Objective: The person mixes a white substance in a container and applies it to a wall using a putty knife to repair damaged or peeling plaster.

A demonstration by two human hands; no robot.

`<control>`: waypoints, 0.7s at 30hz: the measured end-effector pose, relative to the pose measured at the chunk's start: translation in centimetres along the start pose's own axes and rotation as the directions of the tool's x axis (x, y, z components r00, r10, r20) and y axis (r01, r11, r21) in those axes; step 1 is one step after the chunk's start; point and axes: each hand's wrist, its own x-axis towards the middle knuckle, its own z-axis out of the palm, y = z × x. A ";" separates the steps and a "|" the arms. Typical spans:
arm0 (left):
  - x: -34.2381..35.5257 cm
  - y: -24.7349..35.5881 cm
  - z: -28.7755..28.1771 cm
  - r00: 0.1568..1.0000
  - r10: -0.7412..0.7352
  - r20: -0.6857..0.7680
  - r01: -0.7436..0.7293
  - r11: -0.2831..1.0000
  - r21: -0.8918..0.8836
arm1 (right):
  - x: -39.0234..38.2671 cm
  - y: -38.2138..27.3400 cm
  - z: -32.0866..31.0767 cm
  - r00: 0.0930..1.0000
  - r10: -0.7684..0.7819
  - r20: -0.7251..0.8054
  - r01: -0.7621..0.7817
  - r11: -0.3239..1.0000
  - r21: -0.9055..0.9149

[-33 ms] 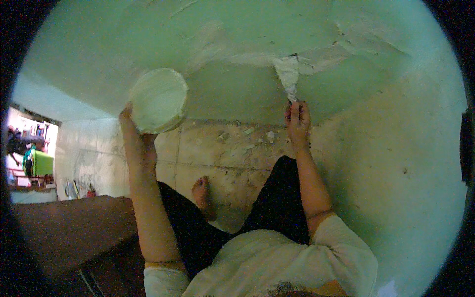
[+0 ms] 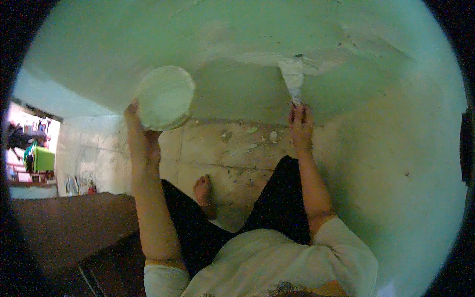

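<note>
My left hand (image 2: 136, 119) grips a round pale container (image 2: 166, 94), its surface covered in whitish material. My right hand (image 2: 301, 121) has its fingers closed round the handle of a scraper (image 2: 293, 81), whose blade is coated white and rests at a rough, whitish patch (image 2: 326, 68) on the green wall (image 2: 232, 29). Whether the blade touches the wall is hard to be sure of.
Below the wall lies a tiled floor (image 2: 222, 148) with scattered chips and my bare foot (image 2: 203, 193). At left stands a brown piece of furniture (image 2: 64, 222), near small items (image 2: 74, 185). Beyond an opening are a green box (image 2: 44, 158) and dark clutter.
The container and the scraper, held in my hands, have shifted slightly to the right in the picture. Both grips look the same.
</note>
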 end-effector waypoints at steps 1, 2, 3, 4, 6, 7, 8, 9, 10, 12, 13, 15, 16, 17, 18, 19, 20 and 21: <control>0.5 -0.5 0.3 1.000 -0.019 0.005 0.019 0.999 0.036 | -0.4 1.8 -0.8 0.998 0.021 -0.061 -0.027 0.994 -0.106; 1.2 -1.2 0.9 0.999 -0.039 0.003 0.038 0.997 0.071 | -0.5 4.0 -1.9 0.993 0.034 -0.116 -0.057 0.976 -0.210; 1.6 -1.4 1.5 0.998 -0.055 -0.011 0.056 0.992 0.109 | -0.6 5.4 -3.2 0.983 -0.174 -0.062 0.132 0.897 -0.421; 1.7 -1.6 2.2 0.999 -0.053 0.011 0.050 0.989 0.142 | -0.7 5.7 -3.4 0.968 -0.249 -0.015 0.216 0.866 -0.451; 1.5 -1.8 3.4 0.997 -0.061 0.050 0.049 0.976 0.211 | -0.5 3.7 -3.2 0.961 -0.271 0.058 0.275 0.901 -0.336; 1.6 -1.9 3.5 0.998 -0.065 0.023 0.057 0.968 0.246 | -0.4 1.1 -3.0 0.972 -0.218 0.085 0.231 0.953 -0.197; 1.8 -2.3 3.4 0.998 -0.068 0.004 0.064 0.957 0.283 | -0.6 -2.0 -2.4 0.968 -0.212 0.139 0.238 0.948 -0.211; 1.9 -2.6 3.3 0.998 -0.067 -0.015 0.068 0.945 0.319 | -1.0 -5.9 -1.4 0.959 -0.208 0.191 0.249 0.943 -0.220; 2.3 -3.0 3.3 0.998 -0.046 -0.030 0.053 0.939 0.338 | -0.9 -9.1 -0.6 0.948 -0.205 0.245 0.263 0.937 -0.232; 3.5 -4.6 3.4 0.999 -0.004 -0.038 0.018 0.927 0.375 | -0.2 -12.1 0.4 0.875 -0.282 0.394 0.400 0.880 -0.258; 3.8 -5.0 3.1 1.000 -0.004 -0.004 0.005 0.922 0.387 | -0.2 -13.5 1.1 0.827 -0.313 0.467 0.468 0.844 -0.262; 4.4 -5.9 2.8 0.998 -0.004 0.066 -0.023 0.916 0.401 | 0.0 -16.4 2.9 0.824 -0.138 0.549 0.406 0.820 -0.404; 4.5 -6.0 3.0 0.997 -0.008 0.072 -0.022 0.912 0.410 | 0.4 -17.0 3.5 0.816 -0.049 0.576 0.381 0.795 -0.472; 4.4 -6.1 3.2 0.997 -0.012 0.076 -0.021 0.907 0.420 | 0.9 -16.4 4.0 0.799 -0.118 0.590 0.457 0.756 -0.468; 4.3 -6.0 3.6 0.996 -0.017 0.086 -0.021 0.904 0.426 | 1.2 -15.6 4.5 0.778 -0.186 0.601 0.530 0.707 -0.468; 4.1 -5.9 3.9 0.995 -0.003 0.102 -0.039 0.910 0.413 | 1.6 -15.1 5.0 0.751 -0.251 0.611 0.598 0.652 -0.466; 3.7 -5.6 4.2 0.993 0.011 0.117 -0.058 0.915 0.400 | 2.0 -14.9 5.4 0.760 -0.194 0.620 0.550 0.699 -0.456; 3.5 -5.4 4.3 0.991 0.022 0.131 -0.072 0.919 0.387 | 2.4 -14.7 5.7 0.765 -0.133 0.630 0.498 0.742 -0.448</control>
